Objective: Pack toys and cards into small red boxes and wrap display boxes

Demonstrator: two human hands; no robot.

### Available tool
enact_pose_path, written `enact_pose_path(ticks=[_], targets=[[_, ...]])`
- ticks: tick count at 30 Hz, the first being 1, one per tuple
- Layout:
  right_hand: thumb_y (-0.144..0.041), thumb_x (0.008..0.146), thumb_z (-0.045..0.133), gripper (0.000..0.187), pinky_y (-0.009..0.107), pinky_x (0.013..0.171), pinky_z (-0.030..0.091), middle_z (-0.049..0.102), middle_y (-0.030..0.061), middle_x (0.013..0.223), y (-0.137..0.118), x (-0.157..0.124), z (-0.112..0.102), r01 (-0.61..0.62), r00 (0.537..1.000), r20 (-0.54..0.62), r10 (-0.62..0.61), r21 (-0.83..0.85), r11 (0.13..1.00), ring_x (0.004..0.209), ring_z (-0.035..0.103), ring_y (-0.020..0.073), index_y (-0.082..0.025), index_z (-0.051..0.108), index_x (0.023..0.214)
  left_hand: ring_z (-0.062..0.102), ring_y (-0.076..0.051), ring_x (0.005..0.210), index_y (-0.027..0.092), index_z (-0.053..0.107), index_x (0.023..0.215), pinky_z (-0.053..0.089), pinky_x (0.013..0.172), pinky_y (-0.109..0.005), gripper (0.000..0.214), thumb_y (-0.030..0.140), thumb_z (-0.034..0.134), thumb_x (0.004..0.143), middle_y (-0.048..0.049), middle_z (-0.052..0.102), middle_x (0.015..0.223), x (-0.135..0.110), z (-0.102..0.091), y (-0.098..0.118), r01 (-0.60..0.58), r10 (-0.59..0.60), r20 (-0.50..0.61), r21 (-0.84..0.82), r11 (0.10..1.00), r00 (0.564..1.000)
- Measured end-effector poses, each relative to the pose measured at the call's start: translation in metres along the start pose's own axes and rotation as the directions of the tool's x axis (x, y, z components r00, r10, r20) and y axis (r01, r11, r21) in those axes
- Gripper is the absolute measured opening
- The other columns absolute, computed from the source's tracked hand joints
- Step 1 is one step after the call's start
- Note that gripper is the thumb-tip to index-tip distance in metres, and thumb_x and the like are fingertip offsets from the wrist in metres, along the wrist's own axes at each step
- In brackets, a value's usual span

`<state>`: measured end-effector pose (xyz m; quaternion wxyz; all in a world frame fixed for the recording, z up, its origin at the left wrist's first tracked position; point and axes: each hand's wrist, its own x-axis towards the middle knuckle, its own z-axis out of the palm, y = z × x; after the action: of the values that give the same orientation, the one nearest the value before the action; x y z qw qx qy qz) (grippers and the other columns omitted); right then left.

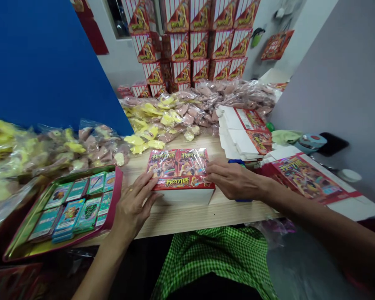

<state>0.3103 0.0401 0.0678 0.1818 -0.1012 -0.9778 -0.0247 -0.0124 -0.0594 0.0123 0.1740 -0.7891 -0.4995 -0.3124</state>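
Observation:
A red and white display box (184,193) sits on the table in front of me, with two shiny red printed packs (178,161) side by side at its top. My left hand (136,206) grips the box's left side, its fingers along the upper edge and the thumb at the front. At the right side, my right hand (234,179) has its bent fingers against the top corner of the box. Part of the packs' right edge is hidden by those fingertips.
To the left lies a tin tray (117,196) with stacks of cards (70,214). Bagged yellow and pink pieces (200,108) are heaped behind. Flattened cartons (237,137) and an opened printed carton (309,177) lie right. Stacked red boxes (203,46) stand at the back.

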Motion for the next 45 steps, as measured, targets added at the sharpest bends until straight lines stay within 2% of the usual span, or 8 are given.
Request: enact_pose_path(ticks=[10, 15, 22, 29, 33, 36, 38, 45], targets=[[-0.005, 0.1, 0.039, 0.027, 0.037, 0.081, 0.054, 0.066, 0.0127, 0.1, -0.007, -0.002, -0.008, 0.129, 0.992, 0.021, -0.128, -0.19, 0.973, 0.094, 0.058, 0.0223, -0.01, 0.066, 0.101, 0.059, -0.041, 0.13, 0.017, 0.054, 0.139, 0.053, 0.1, -0.058, 0.053, 0.04, 0.068, 0.093, -0.0205, 0.063, 0.14, 0.028, -0.005, 0.032, -0.036, 0.029, 0.073, 0.098, 0.995, 0.997], [-0.007, 0.103, 0.036, 0.029, 0.035, 0.083, 0.052, 0.064, 0.0094, 0.094, -0.01, -0.007, -0.007, 0.116, 0.993, 0.004, -0.12, -0.27, 0.956, 0.09, 0.055, 0.0214, -0.012, 0.065, 0.101, 0.059, -0.031, 0.133, 0.016, 0.051, 0.141, 0.055, 0.104, -0.046, 0.047, 0.021, 0.062, 0.096, -0.015, 0.065, 0.139, 0.048, 0.019, 0.061, -0.261, 0.262, 0.023, -0.026, 0.965, 0.965], [-0.011, 0.105, 0.037, 0.031, 0.034, 0.079, 0.05, 0.061, 0.0087, 0.091, -0.019, -0.01, -0.006, 0.119, 0.993, 0.046, -0.11, -0.305, 0.945, 0.085, 0.053, 0.0204, -0.011, 0.067, 0.1, 0.066, -0.026, 0.125, 0.023, 0.045, 0.151, 0.056, 0.103, -0.044, 0.056, 0.01, 0.054, 0.097, -0.0099, 0.068, 0.136, 0.04, 0.036, 0.06, -0.251, 0.25, -0.026, -0.08, 0.965, 0.968], [-0.01, 0.096, 0.047, 0.02, 0.035, 0.076, 0.049, 0.064, 0.0105, 0.09, -0.032, -0.026, -0.013, 0.008, 1.0, 0.015, -0.005, -0.194, 0.981, 0.085, 0.053, 0.0216, -0.01, 0.068, 0.095, 0.065, -0.027, 0.127, 0.021, 0.047, 0.15, 0.056, 0.101, -0.045, 0.059, 0.002, 0.046, 0.094, -0.0084, 0.071, 0.132, 0.029, 0.042, 0.062, -0.319, 0.317, -0.064, -0.021, 0.947, 0.946], [-0.006, 0.085, 0.046, 0.026, 0.034, 0.072, 0.048, 0.067, 0.0092, 0.086, -0.022, -0.016, -0.032, -0.388, 0.917, -0.148, 0.37, -0.118, 0.914, 0.077, 0.057, 0.0207, -0.014, 0.07, 0.092, 0.067, -0.021, 0.124, 0.024, 0.048, 0.149, 0.058, 0.1, -0.036, 0.062, 0.0, 0.048, 0.092, -0.0071, 0.071, 0.132, 0.042, 0.009, 0.068, -0.333, 0.318, -0.099, -0.259, 0.907, 0.943], [-0.008, 0.089, 0.043, 0.035, 0.038, 0.083, 0.05, 0.07, 0.0137, 0.103, -0.01, 0.021, -0.044, -0.696, 0.701, -0.232, 0.674, -0.018, 0.718, 0.089, 0.063, 0.0241, -0.012, 0.068, 0.113, 0.066, -0.021, 0.124, 0.028, 0.055, 0.142, 0.055, 0.106, -0.038, 0.051, 0.009, 0.054, 0.094, -0.0055, 0.067, 0.139, 0.077, -0.02, 0.048, -0.134, 0.113, -0.092, -0.274, 0.952, 0.989], [-0.014, 0.095, 0.042, 0.039, 0.044, 0.096, 0.049, 0.068, 0.0178, 0.119, -0.007, 0.053, -0.041, -0.749, 0.636, -0.222, 0.739, 0.05, 0.66, 0.106, 0.063, 0.0279, -0.008, 0.061, 0.128, 0.065, -0.025, 0.125, 0.026, 0.062, 0.135, 0.053, 0.108, -0.045, 0.04, 0.021, 0.052, 0.097, -0.0075, 0.067, 0.138, 0.102, -0.022, 0.02, -0.005, -0.007, -0.074, -0.165, 0.986, 0.997], [-0.047, 0.1, 0.048, 0.069, 0.059, 0.121, 0.029, 0.039, 0.0255, 0.158, -0.021, 0.102, 0.026, -0.649, 0.755, 0.174, 0.632, 0.063, 0.758, 0.148, 0.033, 0.0404, -0.001, 0.042, 0.15, 0.062, -0.028, 0.127, 0.03, 0.071, 0.124, 0.052, 0.106, -0.045, 0.042, 0.031, 0.04, 0.095, -0.0054, 0.072, 0.131, 0.091, 0.062, -0.07, -0.304, 0.333, 0.18, -0.169, 0.937, 0.926]])
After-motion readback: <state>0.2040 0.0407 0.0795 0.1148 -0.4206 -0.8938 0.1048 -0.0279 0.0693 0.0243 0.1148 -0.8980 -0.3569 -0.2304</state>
